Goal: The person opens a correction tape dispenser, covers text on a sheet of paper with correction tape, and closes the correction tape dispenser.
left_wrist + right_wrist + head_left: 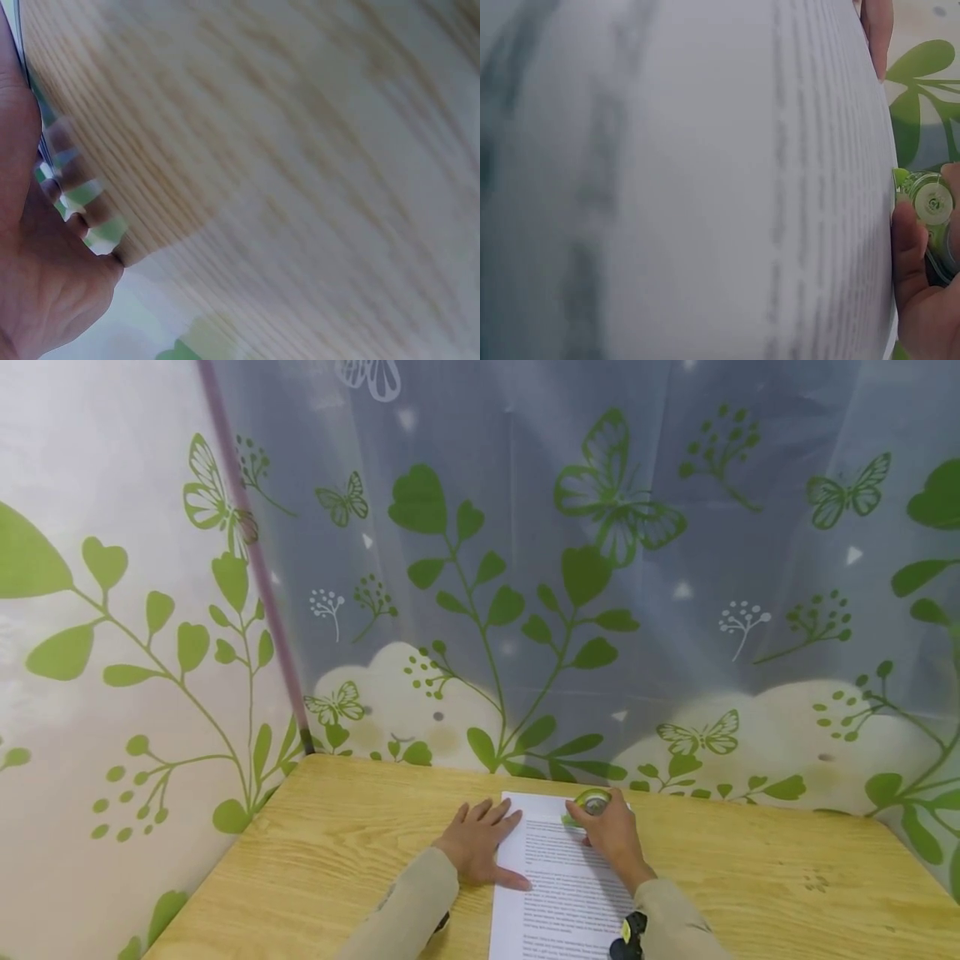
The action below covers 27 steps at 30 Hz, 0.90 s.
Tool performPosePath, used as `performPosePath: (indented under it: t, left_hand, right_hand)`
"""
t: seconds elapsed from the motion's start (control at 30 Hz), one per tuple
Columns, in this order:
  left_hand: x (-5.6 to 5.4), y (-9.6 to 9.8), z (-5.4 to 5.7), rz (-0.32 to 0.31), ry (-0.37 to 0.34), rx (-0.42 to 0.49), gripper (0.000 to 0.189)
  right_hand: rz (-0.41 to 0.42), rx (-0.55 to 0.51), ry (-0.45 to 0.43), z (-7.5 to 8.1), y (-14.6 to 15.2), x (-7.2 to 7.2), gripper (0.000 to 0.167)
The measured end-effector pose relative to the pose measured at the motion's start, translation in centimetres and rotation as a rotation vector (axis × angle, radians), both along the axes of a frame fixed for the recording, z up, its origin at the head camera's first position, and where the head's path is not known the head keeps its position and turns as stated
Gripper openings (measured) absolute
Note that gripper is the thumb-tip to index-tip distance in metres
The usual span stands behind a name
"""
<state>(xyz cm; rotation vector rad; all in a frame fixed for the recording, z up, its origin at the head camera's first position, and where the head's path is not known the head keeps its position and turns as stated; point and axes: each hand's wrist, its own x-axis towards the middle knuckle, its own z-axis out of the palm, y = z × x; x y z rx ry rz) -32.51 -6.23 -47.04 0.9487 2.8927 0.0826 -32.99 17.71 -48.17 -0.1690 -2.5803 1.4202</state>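
A sheet of white paper (555,914) with dense printed text lies on the wooden table. My left hand (478,845) rests on its upper left edge, fingers spread and thumb out over the margin. Between thumb and fingers my right hand (617,837) holds a green see-through correction tape (594,800) near the top of the page. In the right wrist view the round wheel of the correction tape (933,201) shows, its tip close to the paper. The left wrist view catches only part of the left hand (60,285) at its left side.
The yellow wood-grain table (765,877) extends to both sides of the paper. Behind it hangs a curtain (465,677) printed with green leaves and butterflies, meeting another patterned panel (112,710) on the left. A black wrist device (628,937) sits at the right cuff.
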Motion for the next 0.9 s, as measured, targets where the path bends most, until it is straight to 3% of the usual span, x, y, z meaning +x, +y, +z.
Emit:
performPosePath:
  t: [0.63, 0.9]
  left_hand:
    - [-0.6, 0.0, -1.2, -0.006, 0.006, 0.011, 0.108]
    - [-0.3, -0.1, -0.9, -0.002, 0.018, 0.014, 0.108]
  right_hand:
    - [0.008, 0.008, -0.011, 0.3, 1.0, 0.3, 0.059]
    - [0.019, 0.017, -0.015, 0.3, 1.4, 0.1, 0.062]
